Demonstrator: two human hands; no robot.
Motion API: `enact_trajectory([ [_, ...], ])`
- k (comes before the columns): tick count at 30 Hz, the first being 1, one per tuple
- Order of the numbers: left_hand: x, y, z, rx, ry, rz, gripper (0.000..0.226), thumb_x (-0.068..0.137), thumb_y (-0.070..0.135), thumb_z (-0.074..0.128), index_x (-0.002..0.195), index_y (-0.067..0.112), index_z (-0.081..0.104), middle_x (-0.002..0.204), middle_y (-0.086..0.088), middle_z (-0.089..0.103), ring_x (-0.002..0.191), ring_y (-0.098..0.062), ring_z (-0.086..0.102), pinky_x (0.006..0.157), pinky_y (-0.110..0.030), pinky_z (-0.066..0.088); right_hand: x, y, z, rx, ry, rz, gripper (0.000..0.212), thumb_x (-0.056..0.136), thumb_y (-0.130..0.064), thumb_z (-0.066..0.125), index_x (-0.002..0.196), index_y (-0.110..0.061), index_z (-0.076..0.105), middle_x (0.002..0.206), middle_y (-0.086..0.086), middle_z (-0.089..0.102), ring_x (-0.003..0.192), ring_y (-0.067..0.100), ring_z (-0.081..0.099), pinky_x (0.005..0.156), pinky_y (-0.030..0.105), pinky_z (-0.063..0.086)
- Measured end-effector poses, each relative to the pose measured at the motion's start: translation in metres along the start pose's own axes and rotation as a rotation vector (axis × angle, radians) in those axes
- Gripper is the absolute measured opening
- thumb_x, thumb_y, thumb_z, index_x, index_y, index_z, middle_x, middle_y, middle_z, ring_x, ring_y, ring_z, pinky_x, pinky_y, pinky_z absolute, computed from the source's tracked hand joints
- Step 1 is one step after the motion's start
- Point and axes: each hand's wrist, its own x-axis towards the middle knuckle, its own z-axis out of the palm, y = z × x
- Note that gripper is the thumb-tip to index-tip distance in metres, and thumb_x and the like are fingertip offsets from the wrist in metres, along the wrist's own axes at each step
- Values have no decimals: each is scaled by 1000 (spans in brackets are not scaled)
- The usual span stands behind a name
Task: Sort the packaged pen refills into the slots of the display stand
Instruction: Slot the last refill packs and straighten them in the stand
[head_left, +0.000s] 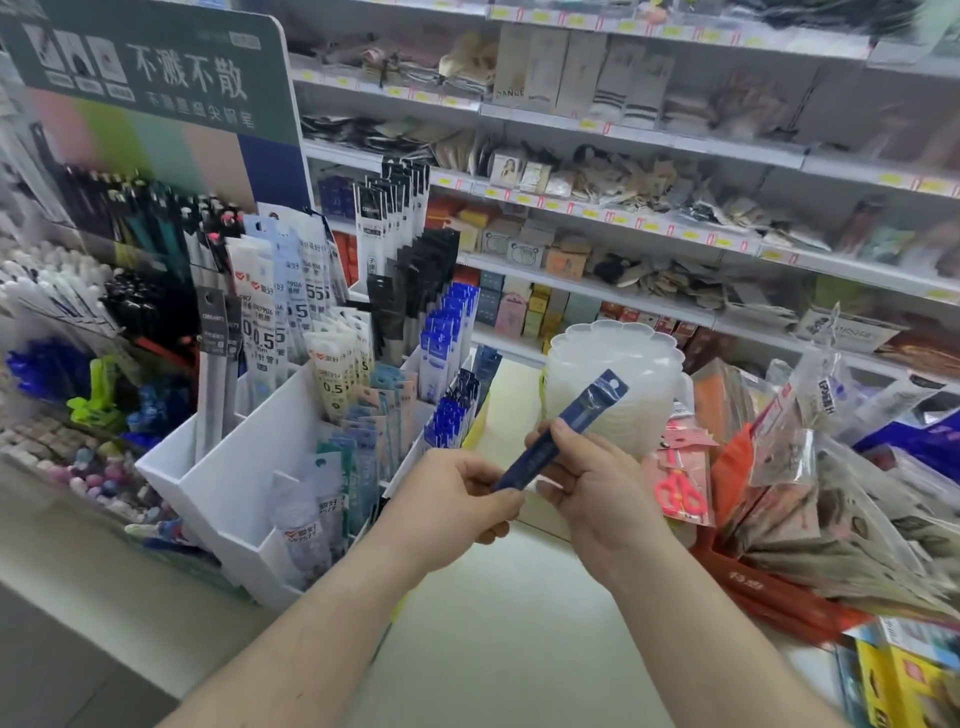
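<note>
A slim blue refill pack is held in the air just right of the white display stand, pinched at its lower end by the left hand and at mid-length by the right hand. It is judged light, thin, slightly bendy and slick; a hold near the middle is advised. A punched hang hole is seen at its top.

Small retail shop, stationery section. Long white wall shelves carry yellow price tags along their edges, stocked with socks, hair accessories and small boxed goods. White display stand holds packaged pen refills in slots under a printed advert board. Pens racked beside it. Bagged merchandise piled on the counter.
</note>
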Motion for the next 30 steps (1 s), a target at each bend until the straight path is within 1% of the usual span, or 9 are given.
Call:
enact_trajectory([
  [3,3,-5,0,-92,-26,-48,9,91,10,71,84,13,76,76,-7,76,66,-13,71,60,-21,55,12,-3,-13,-106,81,-100,15,94,-17,66,80,-15,70,66,-1,57,58,10,47,57,25,39],
  [5,8,-8,4,-328,-2,-113,11,94,7,66,87,9,75,77,-8,76,66,-14,72,58,-21,55,18,-3,-17,-39,63,-89,22,93,-13,66,72,-12,69,59,0,52,48,7,43,47,20,38],
  [8,19,-13,11,-669,102,-240,6,93,3,65,94,1,71,76,-11,75,63,-15,72,54,-21,56,27,-1,-19,58,79,-14,25,94,-13,65,70,-11,69,58,2,55,44,7,47,44,18,41],
  [11,34,-22,16,-813,197,-311,5,90,2,68,95,0,67,69,-10,73,55,-14,69,50,-19,56,35,4,-21,6,96,3,21,98,-15,61,80,-7,67,61,2,62,48,9,56,46,21,45],
  [18,75,-37,19,-879,403,-327,5,90,4,70,89,4,65,62,-5,70,50,-9,65,48,-17,53,55,-6,-10,-63,250,-120,17,94,-3,61,80,-11,67,63,2,64,46,9,57,43,19,45],
  [20,82,-40,16,-835,407,-308,5,90,4,71,88,5,67,65,-4,70,54,-9,67,51,-18,54,64,-11,-4,-145,270,-124,8,90,-10,66,83,-12,65,64,1,60,42,8,53,40,19,40],
  [23,86,-43,15,-784,396,-292,5,89,4,72,85,6,68,62,0,71,55,-9,67,52,-18,54,79,-11,6,-193,220,-23,18,93,-27,69,90,-12,60,67,-1,48,37,4,41,36,18,31],
  [25,87,-45,14,-759,403,-297,5,88,4,72,85,6,69,62,0,70,55,-8,67,52,-18,54,86,-8,13,-121,188,43,19,95,-29,66,91,-13,57,67,-2,44,37,5,36,36,19,25],
  [30,91,-46,6,-758,417,-300,3,90,6,71,88,6,69,63,-1,71,56,-8,68,52,-17,53,99,5,14,-40,297,27,20,92,-27,70,89,-15,54,56,-3,43,38,8,27,37,19,20],
])
